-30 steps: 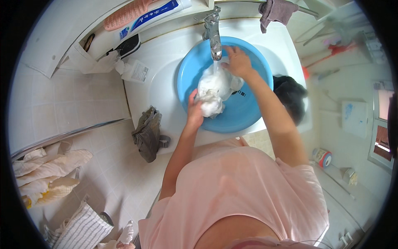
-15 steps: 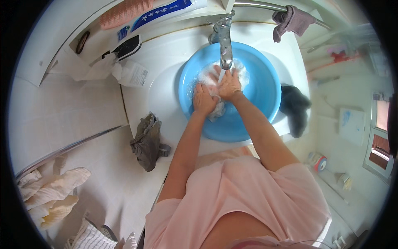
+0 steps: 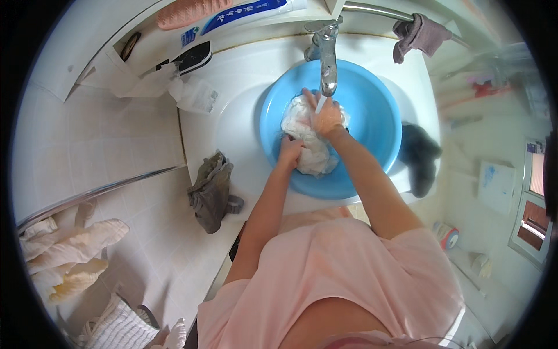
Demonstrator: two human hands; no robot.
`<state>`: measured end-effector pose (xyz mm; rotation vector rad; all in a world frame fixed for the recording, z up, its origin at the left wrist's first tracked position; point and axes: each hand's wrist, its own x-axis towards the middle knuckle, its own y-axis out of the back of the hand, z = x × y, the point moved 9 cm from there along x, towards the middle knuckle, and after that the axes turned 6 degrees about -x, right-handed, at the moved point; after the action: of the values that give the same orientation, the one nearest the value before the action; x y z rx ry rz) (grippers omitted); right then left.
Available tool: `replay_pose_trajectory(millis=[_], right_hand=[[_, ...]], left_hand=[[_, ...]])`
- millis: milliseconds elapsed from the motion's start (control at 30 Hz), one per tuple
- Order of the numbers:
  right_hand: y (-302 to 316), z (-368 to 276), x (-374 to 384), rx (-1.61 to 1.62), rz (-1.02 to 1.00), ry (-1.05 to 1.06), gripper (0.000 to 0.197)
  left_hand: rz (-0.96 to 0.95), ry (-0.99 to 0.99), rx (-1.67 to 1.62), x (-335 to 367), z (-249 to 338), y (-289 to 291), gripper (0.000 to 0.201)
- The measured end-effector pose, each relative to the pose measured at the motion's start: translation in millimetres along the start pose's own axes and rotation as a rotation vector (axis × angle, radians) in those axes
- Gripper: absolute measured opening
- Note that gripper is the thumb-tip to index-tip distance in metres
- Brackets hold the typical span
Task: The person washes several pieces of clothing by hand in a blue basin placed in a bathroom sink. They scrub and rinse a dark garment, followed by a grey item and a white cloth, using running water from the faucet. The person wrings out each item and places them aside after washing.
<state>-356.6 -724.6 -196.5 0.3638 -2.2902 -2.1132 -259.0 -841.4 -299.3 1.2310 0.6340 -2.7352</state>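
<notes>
A wet, bunched white cloth (image 3: 315,152) lies in the light blue basin (image 3: 381,131), which stands in a white sink. My left hand (image 3: 290,152) is closed on the cloth's near left edge, its fingers curled over the fabric. Farther up, my right hand (image 3: 328,118) grips the cloth's far part, directly under the faucet (image 3: 328,67). Water runs from the spout onto this hand, and its fingers are partly hidden by the stream and the cloth.
A grey-brown cloth bundle (image 3: 212,195) hangs over the sink's left front edge, and a dark cloth (image 3: 419,160) over the right side. A purple-grey rag (image 3: 419,36) drapes the rail. Left of the faucet lie a crumpled plastic bag (image 3: 195,96) and a blue-and-white tube (image 3: 244,16).
The white cloth has been drawn up and spread toward me, more of it now showing. My left hand has slid nearer and curled round its edge. The whole view has shifted slightly.
</notes>
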Motion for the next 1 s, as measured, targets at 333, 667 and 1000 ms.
replay_pose_trajectory(millis=[333, 667, 1000], right_hand=[[80.6, -51.7, -78.9, 0.443, 0.114, 0.137, 0.039], [90.3, -46.4, -78.1, 0.453, 0.411, 0.063, 0.017], [71.5, 28.9, -0.4, -0.035, -0.078, -0.027, 0.043]], left_hand=[[-0.736, 0.149, -0.890, -23.9, 50.3, -67.2, 0.059], [-0.453, -0.047, -0.706, -0.2, 18.5, -68.4, 0.050], [-0.030, -0.310, 0.098, -32.2, 38.2, -7.5, 0.050]])
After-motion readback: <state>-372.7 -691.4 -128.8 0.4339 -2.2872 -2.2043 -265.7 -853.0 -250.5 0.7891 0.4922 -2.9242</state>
